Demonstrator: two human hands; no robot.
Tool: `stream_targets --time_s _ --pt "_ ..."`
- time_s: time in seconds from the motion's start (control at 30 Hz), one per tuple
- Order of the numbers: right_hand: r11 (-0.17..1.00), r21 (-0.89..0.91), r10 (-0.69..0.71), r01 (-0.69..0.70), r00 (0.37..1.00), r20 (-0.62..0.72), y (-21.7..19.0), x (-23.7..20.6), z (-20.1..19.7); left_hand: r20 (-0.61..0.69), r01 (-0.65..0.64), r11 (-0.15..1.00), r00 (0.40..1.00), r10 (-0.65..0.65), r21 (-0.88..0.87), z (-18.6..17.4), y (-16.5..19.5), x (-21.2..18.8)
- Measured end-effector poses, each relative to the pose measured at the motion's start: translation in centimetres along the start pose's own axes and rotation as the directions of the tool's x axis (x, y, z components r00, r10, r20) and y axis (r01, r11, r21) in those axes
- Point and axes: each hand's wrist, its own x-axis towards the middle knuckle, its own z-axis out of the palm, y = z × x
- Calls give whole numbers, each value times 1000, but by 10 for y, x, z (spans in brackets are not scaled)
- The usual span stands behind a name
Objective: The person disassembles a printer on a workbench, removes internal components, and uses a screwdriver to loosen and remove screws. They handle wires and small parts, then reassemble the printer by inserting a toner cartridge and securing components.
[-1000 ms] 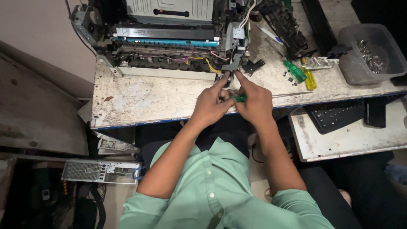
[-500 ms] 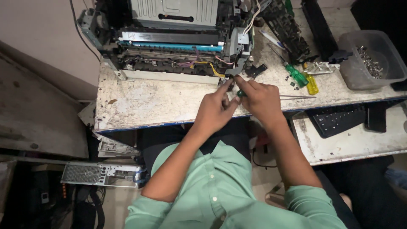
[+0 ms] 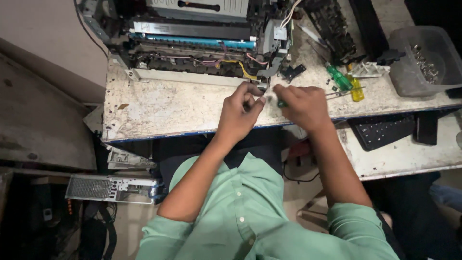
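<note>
Green plastic shows between our hands: the small green-handled tool (image 3: 282, 103) sits in our right hand (image 3: 304, 107), whose grip is clenched around it, the tip pointing left toward the near right corner of the opened-up grey printer with its covers off (image 3: 202, 43). Our left hand (image 3: 242, 110) has thumb and fingers pinched together just at that same corner; whether it grasps a small part there we cannot tell, too small and hidden by the fingers. Both hands rest over the worn, stained white surface (image 3: 159, 108), touching or nearly touching each other.

Judging progress: printer already stripped, covers gone, blue roller (image 3: 192, 40) and yellow wiring (image 3: 236, 65) exposed, so disassembly looks well along. Work at the corner appears in hand, not finished. Loose bits lie about: black plastic piece (image 3: 291, 72) just beside the printer, green and yellow screwdrivers (image 3: 347, 83) to the right of our right hand, grey plastic tub of metal screws (image 3: 418, 60) at far right. Black keyboard (image 3: 380, 132) on a lower surface to the near right. A metal circuit chassis (image 3: 111, 188) lies on the floor, near left.
</note>
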Motion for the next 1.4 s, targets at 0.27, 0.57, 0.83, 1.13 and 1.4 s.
stream_targets --time_s 0.27,0.57,0.83,1.13,1.4 --pt "888 -244 381 -390 921 -83 70 -38 -27 92 -89 979 993 73 185 4 11 -3" --pt "953 -66 281 -294 946 -164 35 -32 -11 197 -161 878 977 78 451 10 12 0" --pt "976 167 146 -138 989 -38 -16 4 6 183 -207 614 978 102 762 36 6 -4" --pt "967 165 198 -195 980 1 -15 3 9 72 -127 439 988 140 889 56 4 -5" --pt "965 168 202 -200 979 9 -16 5 10 92 -124 588 992 85 799 51 5 2"
